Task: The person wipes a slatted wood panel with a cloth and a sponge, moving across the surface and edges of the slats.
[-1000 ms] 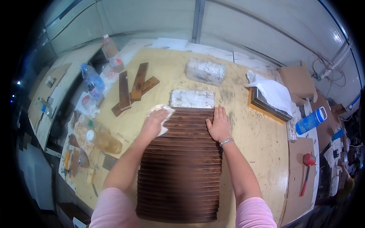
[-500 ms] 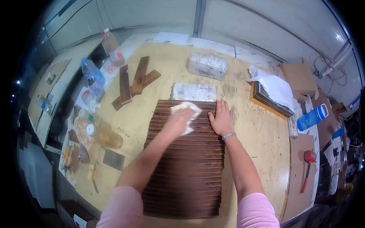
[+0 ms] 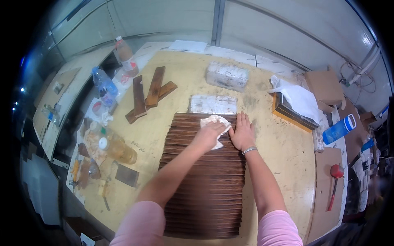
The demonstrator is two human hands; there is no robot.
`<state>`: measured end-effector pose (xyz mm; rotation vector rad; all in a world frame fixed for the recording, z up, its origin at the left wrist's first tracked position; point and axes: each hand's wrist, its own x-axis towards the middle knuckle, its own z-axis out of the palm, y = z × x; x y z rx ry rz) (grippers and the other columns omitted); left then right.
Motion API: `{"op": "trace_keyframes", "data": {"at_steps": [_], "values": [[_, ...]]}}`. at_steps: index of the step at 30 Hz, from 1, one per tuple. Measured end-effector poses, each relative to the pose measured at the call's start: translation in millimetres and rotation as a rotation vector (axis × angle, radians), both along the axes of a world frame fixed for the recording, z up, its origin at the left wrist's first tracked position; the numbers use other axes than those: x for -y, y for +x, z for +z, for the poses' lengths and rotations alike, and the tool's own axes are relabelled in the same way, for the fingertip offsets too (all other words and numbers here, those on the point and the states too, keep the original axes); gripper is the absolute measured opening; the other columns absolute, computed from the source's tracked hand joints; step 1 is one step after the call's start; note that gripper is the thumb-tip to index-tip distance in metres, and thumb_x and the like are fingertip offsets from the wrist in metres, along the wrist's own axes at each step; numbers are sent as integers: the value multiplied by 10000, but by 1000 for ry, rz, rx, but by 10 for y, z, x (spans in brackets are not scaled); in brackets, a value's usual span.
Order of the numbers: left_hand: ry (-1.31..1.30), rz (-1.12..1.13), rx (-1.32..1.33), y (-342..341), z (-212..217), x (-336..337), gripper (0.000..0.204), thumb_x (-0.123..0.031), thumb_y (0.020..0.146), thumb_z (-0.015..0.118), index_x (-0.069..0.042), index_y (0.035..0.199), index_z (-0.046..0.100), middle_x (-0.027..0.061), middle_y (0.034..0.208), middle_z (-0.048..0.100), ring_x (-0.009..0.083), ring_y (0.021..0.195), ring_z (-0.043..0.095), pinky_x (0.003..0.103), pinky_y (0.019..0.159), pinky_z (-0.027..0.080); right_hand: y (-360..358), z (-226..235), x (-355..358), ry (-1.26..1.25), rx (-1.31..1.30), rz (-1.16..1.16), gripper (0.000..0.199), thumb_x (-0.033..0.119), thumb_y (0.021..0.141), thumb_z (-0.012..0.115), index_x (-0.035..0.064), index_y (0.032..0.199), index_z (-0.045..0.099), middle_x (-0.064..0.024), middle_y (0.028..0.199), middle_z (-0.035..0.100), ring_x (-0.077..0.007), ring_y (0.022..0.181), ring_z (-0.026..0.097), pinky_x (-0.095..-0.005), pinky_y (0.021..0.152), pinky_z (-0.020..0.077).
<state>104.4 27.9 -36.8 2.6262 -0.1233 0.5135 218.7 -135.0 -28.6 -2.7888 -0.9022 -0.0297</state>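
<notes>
Rightward along the far slats the left hand point(image 3: 210, 134) has slid its white rag point(image 3: 215, 128), now beside the right hand point(image 3: 242, 134).

Left hand clutches the rag, rubbing the dark slatted wood panel point(image 3: 203, 184) mid-table point(image 3: 283, 160); right hand lies flat, open, steadying it. Nearer slats look unwiped. A wrapped block point(image 3: 212, 104) touches the far edge; loose planks point(image 3: 148, 94) lie left.
</notes>
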Motion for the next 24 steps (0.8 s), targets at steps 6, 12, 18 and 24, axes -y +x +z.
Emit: {"op": "trace_keyframes", "data": {"at_steps": [6,12,18,24], "values": [[60,198,46,-654,15,-826,431,-15,802,660,-99,1222,702,126,1248,697,318,1218,628,447,1099,456,7,-26,90,27,-19,-23,777,454,984,523,-3,1563,279,-151,1664,233,-303,1543,196,-522,1225,231],[42,129,65,-278,-5,-193,439,14,793,641,-44,1226,684,157,1286,673,321,1246,605,451,1110,440,-8,-41,11,52,-19,-7,770,455,985,521,2,1562,285,-154,1662,237,-310,1542,195,-518,1224,239],[-54,-6,29,-58,-6,-87,431,15,814,621,-59,1234,683,143,1273,681,311,1251,596,423,1084,459,35,-54,74,51,4,16,762,453,984,525,10,1559,293,-152,1659,244,-314,1540,197,-523,1214,262],[-103,321,-51,-1021,231,-1151,424,-4,783,664,-109,1189,717,134,1156,729,356,1050,689,431,938,543,6,-35,95,68,-24,-11,760,454,984,530,16,1560,295,-148,1659,244,-314,1540,197,-526,1215,259]]}}
